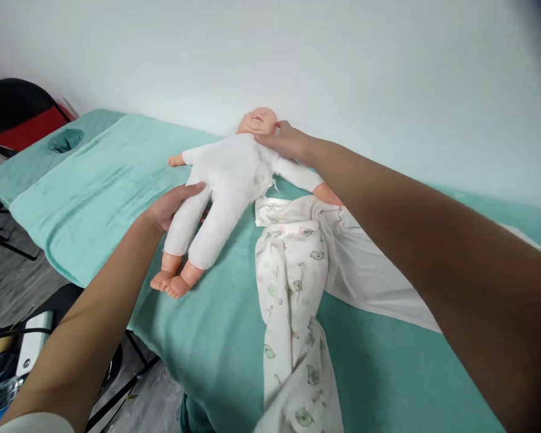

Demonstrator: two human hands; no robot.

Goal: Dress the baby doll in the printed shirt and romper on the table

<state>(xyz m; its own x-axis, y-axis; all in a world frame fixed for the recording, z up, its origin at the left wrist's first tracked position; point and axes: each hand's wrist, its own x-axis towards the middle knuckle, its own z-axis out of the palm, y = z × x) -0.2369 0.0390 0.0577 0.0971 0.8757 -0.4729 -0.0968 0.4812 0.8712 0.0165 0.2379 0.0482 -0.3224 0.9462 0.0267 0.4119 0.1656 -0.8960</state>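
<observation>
A baby doll (232, 162) with a white cloth body and pink plastic head, hands and feet lies on its back over a green-covered bed (117, 174). My left hand (175, 203) grips the doll's thigh at the left, its thumb on top and its other fingers mostly hidden beneath. At the neck and shoulder, my right hand (285, 143) holds the doll, with the thumb across the upper chest. Torn, fluffy cloth shows along the doll's side. Close to it lies a crumpled white cloth (293, 270) printed with small animals, partly hidden by my right forearm.
A white wall (270, 54) runs along the bed's far side. At the bed's left end is a face hole (66, 141), with a black chair (22, 102) beyond. A white power strip (35, 343) and cables sit at lower left.
</observation>
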